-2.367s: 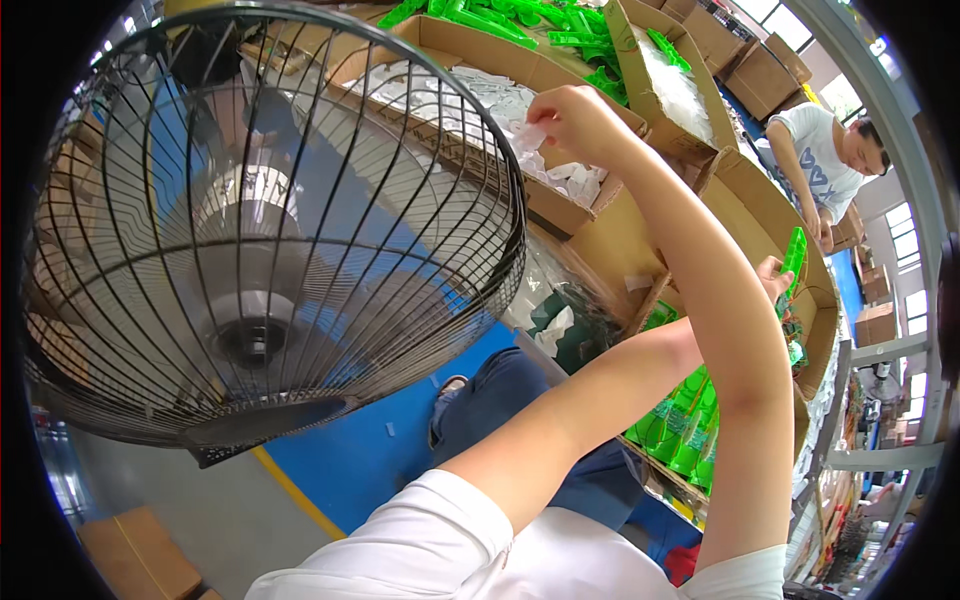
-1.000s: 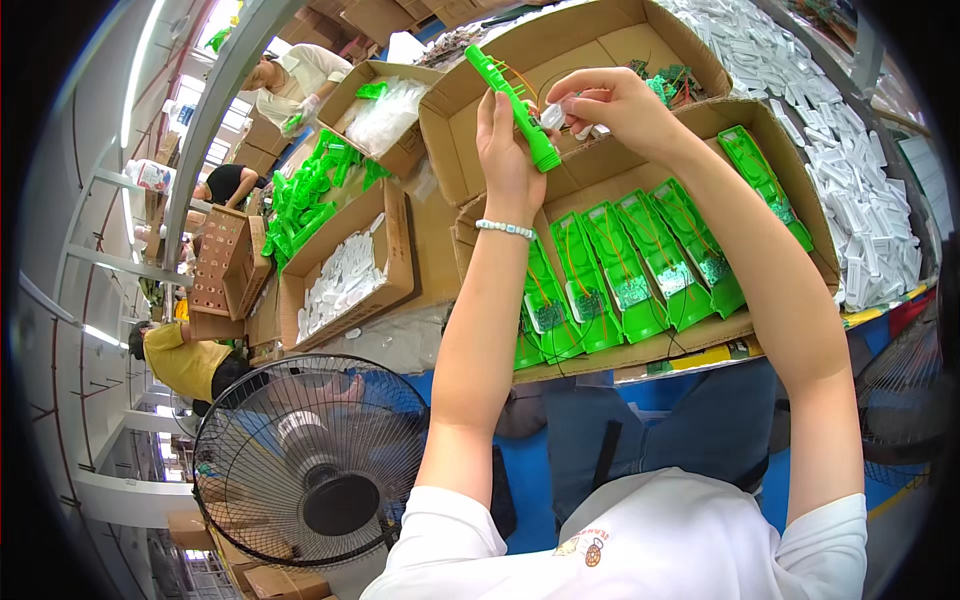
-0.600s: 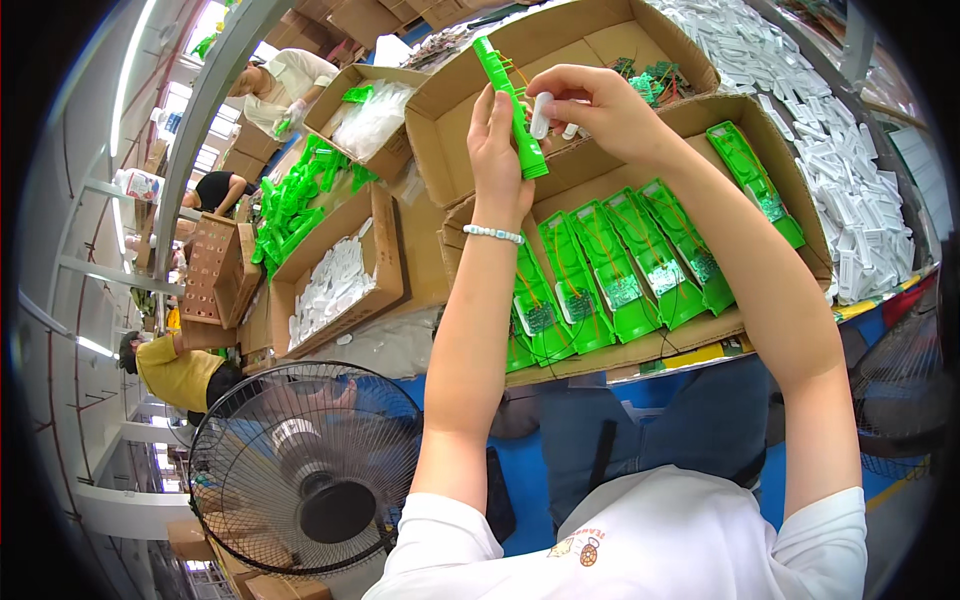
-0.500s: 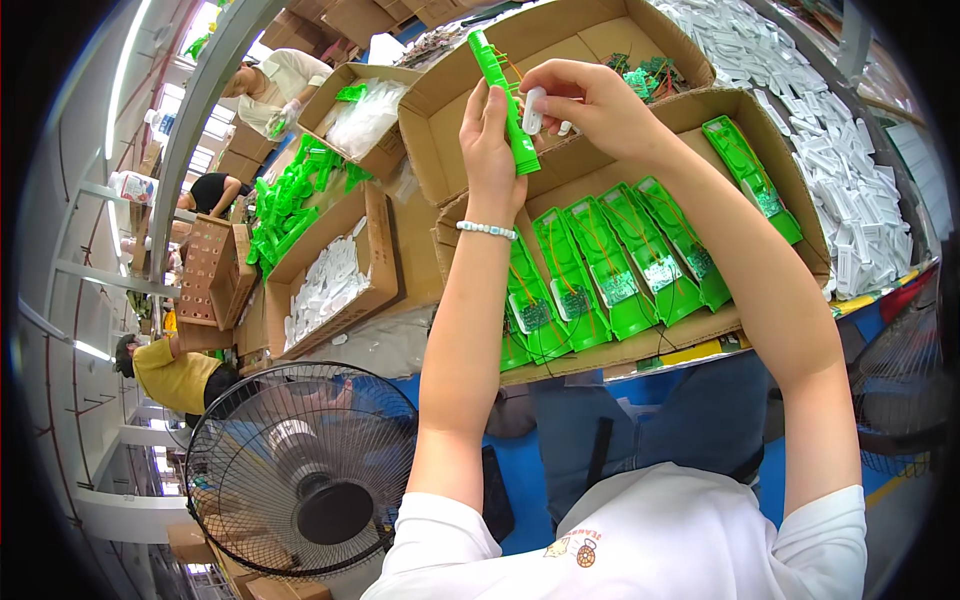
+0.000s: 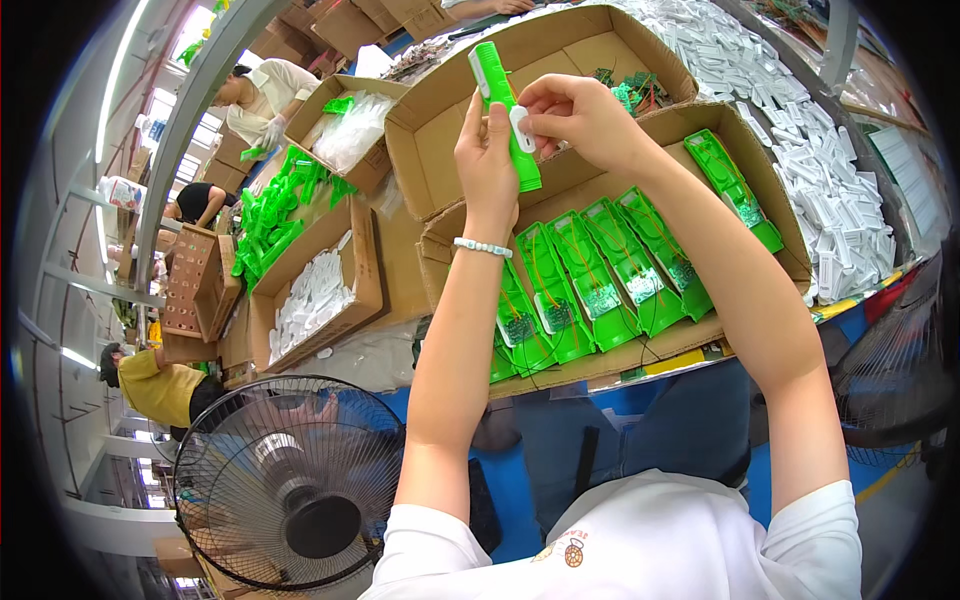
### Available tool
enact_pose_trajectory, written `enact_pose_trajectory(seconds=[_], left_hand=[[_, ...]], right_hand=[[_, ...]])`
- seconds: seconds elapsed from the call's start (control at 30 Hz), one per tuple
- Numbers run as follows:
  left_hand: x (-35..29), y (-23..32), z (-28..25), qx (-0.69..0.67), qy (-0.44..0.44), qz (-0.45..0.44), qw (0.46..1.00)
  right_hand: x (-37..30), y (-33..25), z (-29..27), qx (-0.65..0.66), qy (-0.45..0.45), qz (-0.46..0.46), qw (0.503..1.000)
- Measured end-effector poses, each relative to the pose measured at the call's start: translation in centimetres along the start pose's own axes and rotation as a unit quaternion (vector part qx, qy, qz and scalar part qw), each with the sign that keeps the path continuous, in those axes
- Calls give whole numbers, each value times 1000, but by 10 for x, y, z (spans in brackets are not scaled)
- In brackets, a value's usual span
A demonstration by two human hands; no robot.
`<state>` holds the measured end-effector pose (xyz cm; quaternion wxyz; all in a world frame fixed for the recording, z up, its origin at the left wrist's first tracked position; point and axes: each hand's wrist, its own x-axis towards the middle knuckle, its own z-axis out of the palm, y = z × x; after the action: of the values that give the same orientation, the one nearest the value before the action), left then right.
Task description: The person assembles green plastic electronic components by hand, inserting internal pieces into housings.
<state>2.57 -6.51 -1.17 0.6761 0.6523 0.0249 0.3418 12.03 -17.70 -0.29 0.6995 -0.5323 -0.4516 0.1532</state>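
Observation:
My left hand (image 5: 487,165) is closed around a long green plastic housing (image 5: 525,172), held upright above the cardboard boxes. A white strip shows in the upper part of that housing. With its fingers pinched, my right hand (image 5: 585,118) holds a small white oblong plastic piece (image 5: 521,127) against the housing's side; whether it sits in a slot I cannot tell. Below my hands, a cardboard box (image 5: 800,262) holds several green housings (image 5: 597,290) with circuit boards and orange wires inside. One more green housing (image 5: 735,190) lies at that box's right end.
A second box (image 5: 420,150) behind holds circuit boards (image 5: 635,92). White plastic parts (image 5: 835,200) are heaped at right. Leftward are a box of white pieces (image 5: 315,300), piled green shells (image 5: 275,225) and a black fan (image 5: 300,490). Other people (image 5: 262,100) work at far left.
The green housing has turned so that its side with the white strip shows. My right hand has brought the white piece onto it. The whole view has shifted slightly.

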Motion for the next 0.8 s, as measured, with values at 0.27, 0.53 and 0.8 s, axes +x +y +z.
enact_pose_trajectory(seconds=[0.27, 0.53, 0.8], left_hand=[[6, -10, -6, 9, 30, 27, 999], [-1, -7, -5, 7, 51, 53, 997], [-2, -6, -3, 11, 20, 46, 999]], right_hand=[[5, -5, -3, 21, 3, 69, 997], [1, -4, -2, 51, -22, 114, 992], [0, -10, -5, 5, -26, 80, 996]])
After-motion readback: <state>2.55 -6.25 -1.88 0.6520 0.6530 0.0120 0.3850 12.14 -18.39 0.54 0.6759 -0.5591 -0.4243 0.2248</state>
